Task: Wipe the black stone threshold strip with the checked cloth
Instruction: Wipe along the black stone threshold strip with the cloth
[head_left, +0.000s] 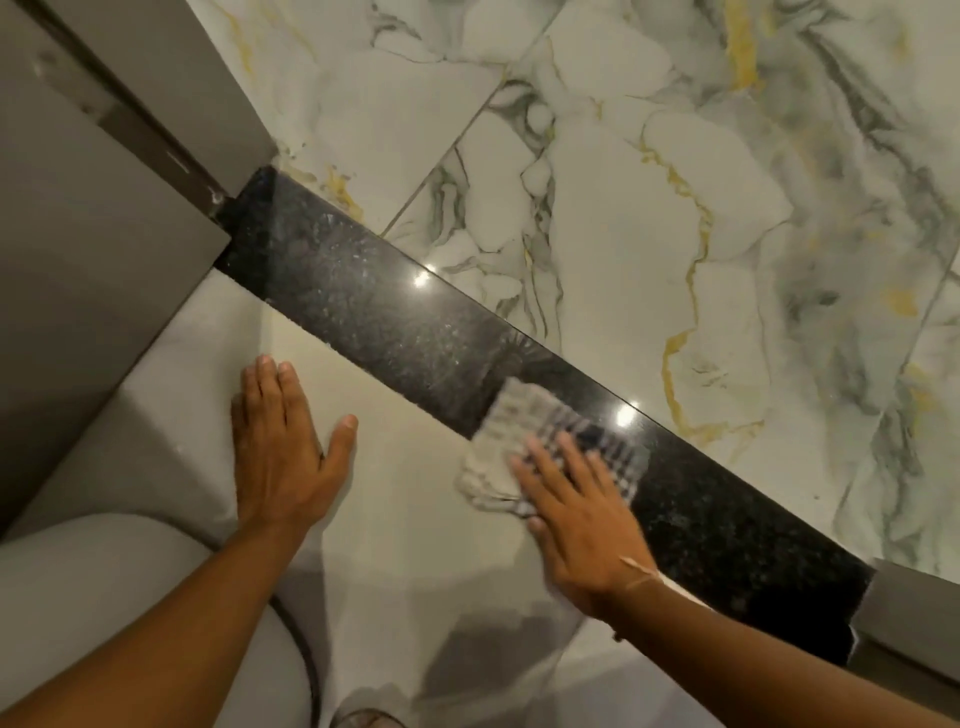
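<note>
The black stone threshold strip (374, 306) runs diagonally from the upper left to the lower right, speckled and glossy. A crumpled checked cloth (519, 431), grey-white with dark checks, lies half on the strip and half on the pale floor beside it. My right hand (576, 514) presses flat on the cloth with fingers spread, covering its near part. My left hand (280, 452) rests flat and empty on the pale floor tile, left of the cloth and apart from the strip.
Marble-patterned tiles (649, 208) with grey and gold veins lie beyond the strip. A grey door frame (93, 218) stands at the strip's left end, another grey frame piece (909, 618) at its right end. A pale rounded object (130, 597) sits at lower left.
</note>
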